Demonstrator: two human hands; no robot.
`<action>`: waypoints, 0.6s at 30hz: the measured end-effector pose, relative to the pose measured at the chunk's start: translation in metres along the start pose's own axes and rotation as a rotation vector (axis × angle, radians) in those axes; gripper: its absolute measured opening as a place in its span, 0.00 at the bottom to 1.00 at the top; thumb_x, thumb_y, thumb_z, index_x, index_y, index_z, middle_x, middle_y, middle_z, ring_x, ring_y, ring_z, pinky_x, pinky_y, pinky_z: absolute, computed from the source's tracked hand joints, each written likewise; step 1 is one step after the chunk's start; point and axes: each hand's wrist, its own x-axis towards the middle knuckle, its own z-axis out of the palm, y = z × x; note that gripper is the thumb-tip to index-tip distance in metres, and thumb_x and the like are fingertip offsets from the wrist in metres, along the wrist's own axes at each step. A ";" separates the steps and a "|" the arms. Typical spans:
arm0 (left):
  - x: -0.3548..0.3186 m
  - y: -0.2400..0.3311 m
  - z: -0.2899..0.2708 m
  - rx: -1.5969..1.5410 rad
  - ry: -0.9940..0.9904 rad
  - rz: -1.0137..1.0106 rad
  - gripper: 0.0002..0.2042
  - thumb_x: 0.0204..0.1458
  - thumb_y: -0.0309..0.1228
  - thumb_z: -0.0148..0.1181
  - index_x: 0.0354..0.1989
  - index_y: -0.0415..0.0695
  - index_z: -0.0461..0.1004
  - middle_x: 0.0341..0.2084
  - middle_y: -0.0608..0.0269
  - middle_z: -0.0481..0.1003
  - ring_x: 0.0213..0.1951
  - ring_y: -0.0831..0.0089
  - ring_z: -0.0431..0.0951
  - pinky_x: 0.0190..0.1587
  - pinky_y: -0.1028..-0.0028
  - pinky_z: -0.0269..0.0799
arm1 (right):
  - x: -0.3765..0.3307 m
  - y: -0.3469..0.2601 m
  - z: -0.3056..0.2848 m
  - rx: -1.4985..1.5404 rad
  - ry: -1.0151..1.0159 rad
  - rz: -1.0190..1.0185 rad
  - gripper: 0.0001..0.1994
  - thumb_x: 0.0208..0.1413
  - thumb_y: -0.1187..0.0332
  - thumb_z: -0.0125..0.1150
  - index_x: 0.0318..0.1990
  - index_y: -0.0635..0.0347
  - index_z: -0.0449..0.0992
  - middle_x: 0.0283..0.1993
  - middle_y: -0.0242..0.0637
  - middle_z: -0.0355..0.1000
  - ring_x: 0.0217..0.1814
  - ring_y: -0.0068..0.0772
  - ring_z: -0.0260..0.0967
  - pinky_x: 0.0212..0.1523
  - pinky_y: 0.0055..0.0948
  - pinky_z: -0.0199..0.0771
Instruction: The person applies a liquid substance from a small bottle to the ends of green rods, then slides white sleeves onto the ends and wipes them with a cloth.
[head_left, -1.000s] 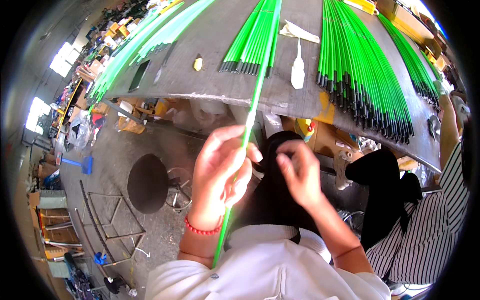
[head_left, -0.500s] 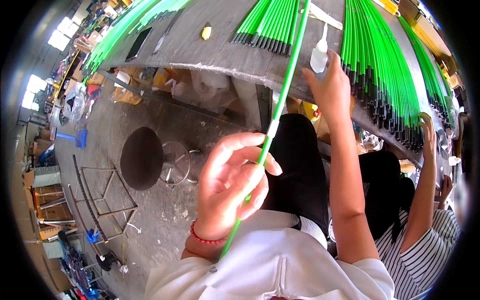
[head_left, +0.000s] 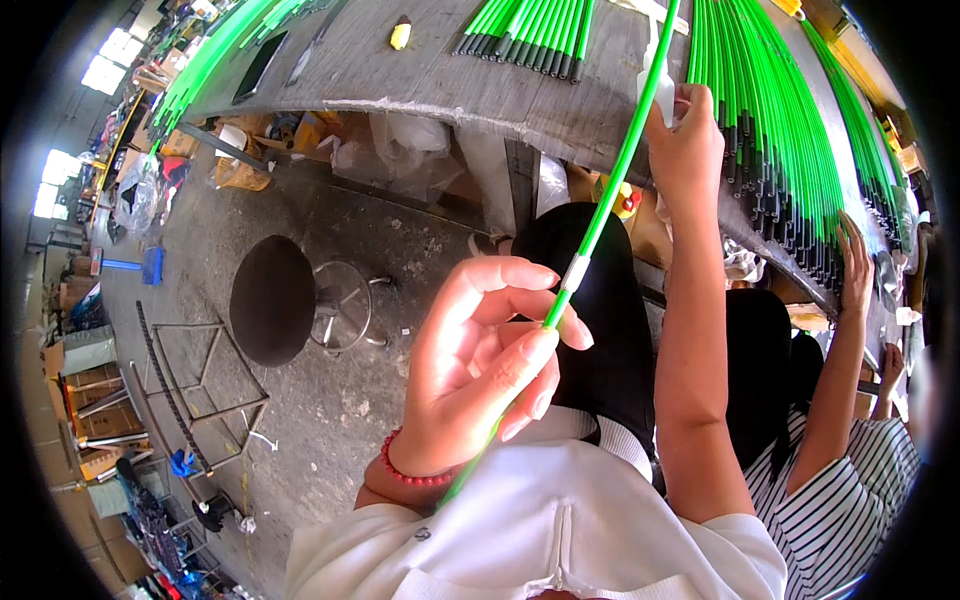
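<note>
My left hand [head_left: 480, 370], with a red bead bracelet at the wrist, pinches a long thin green rod [head_left: 622, 165] between thumb and fingers. The rod slants from near my chest up over the table edge. A pale sleeve [head_left: 575, 271] sits around it just above my fingertips. Beyond the rod, my right hand [head_left: 688, 150] has its fingers curled at a small white squeeze bottle [head_left: 651, 84] on the table. The rod and my fingers partly hide the bottle, which seems to be in their grip.
Bundles of green rods with black ends [head_left: 775, 190] lie on the grey table [head_left: 350, 75]. A small yellow object [head_left: 401, 34] and a dark flat device [head_left: 260, 67] lie there too. A round stool [head_left: 273, 300] stands left. A co-worker's hand [head_left: 855, 265] rests by the right-hand rods.
My right hand has moved onto the white bottle, its fingers drawing in from a spread pose. The left hand and rod have shifted right in the view, and the table appears higher.
</note>
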 end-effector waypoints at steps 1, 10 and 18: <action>0.000 0.000 0.001 -0.008 -0.003 -0.002 0.13 0.57 0.22 0.46 0.50 0.38 0.58 0.34 0.50 0.70 0.15 0.84 0.65 0.12 0.87 0.56 | 0.001 0.001 0.000 0.031 0.011 0.015 0.20 0.48 0.62 0.59 0.44 0.67 0.65 0.38 0.54 0.72 0.41 0.55 0.70 0.44 0.40 0.69; -0.006 -0.003 -0.001 0.054 0.026 0.008 0.13 0.56 0.22 0.47 0.49 0.37 0.59 0.36 0.46 0.72 0.17 0.82 0.68 0.12 0.87 0.61 | -0.033 -0.008 -0.053 0.940 0.038 0.294 0.12 0.56 0.67 0.53 0.44 0.64 0.64 0.34 0.41 0.73 0.16 0.12 0.52 0.14 0.14 0.47; -0.001 -0.015 -0.006 -0.125 -0.056 -0.094 0.14 0.57 0.22 0.47 0.51 0.36 0.59 0.37 0.46 0.73 0.19 0.82 0.70 0.13 0.87 0.62 | -0.081 -0.003 -0.127 1.290 -0.029 0.247 0.21 0.58 0.53 0.52 0.41 0.67 0.63 0.19 0.26 0.56 0.11 0.12 0.44 0.09 0.12 0.44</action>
